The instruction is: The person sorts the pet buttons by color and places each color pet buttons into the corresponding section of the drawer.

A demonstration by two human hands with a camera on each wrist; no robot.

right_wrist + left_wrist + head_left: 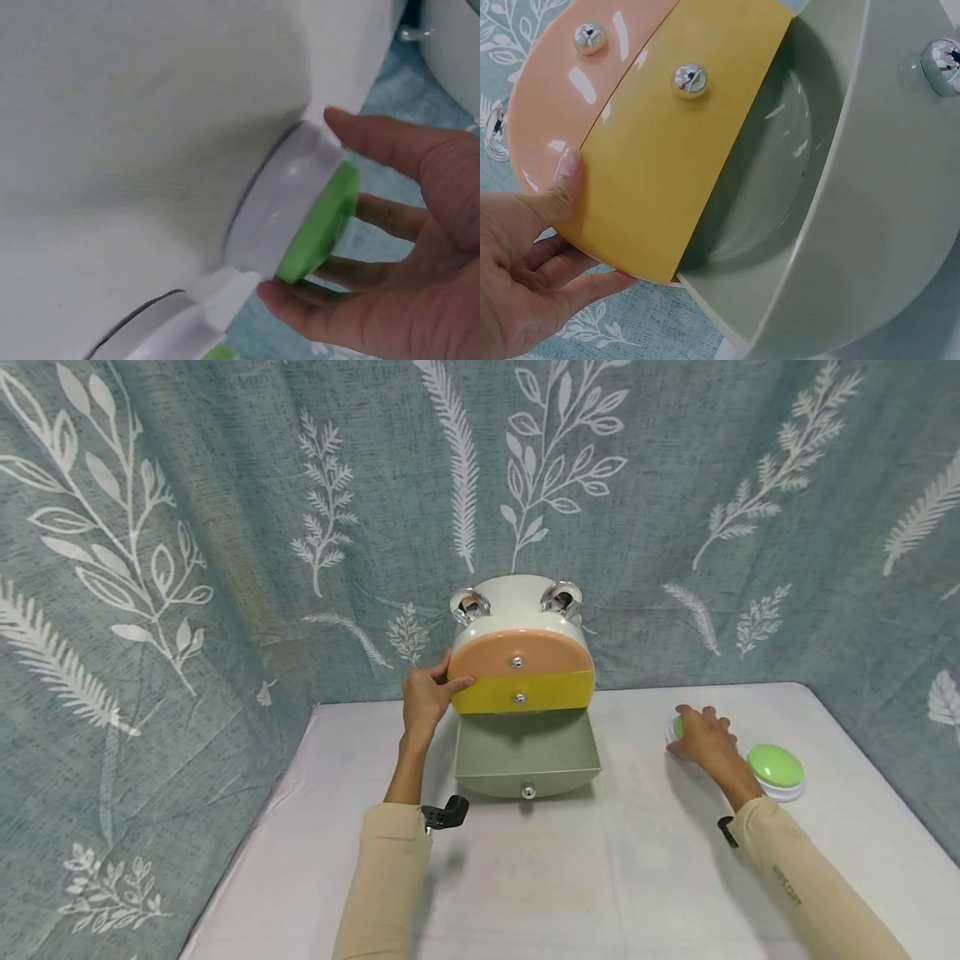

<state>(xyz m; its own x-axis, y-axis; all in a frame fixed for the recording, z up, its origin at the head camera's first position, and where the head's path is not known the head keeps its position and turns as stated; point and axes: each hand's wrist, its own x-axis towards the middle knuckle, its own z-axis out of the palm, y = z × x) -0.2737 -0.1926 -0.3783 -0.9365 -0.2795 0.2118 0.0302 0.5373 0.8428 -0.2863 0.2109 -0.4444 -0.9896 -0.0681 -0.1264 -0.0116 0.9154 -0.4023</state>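
Note:
A rounded drawer box point(517, 597) with a white shell and two shiny ear-like rings stands at the table's back. Its orange drawer point(555, 652) and yellow drawer point(558, 689) are pushed in, while the green bottom drawer point(525, 758) is pulled out and shows a bare inside. My left hand point(426, 697) grips the box's left side, thumb on the front near the orange-yellow seam and fingers behind the edge. At right, my right hand point(705, 737) holds a round white piece with a green domed top point(289, 206) between thumb and fingers, its base close to the table.
A second round white-and-green piece point(776, 768) lies just right of my right hand. The white-covered table point(525, 877) reaches back to a teal leaf-patterned curtain point(375, 527), which also hangs along both sides.

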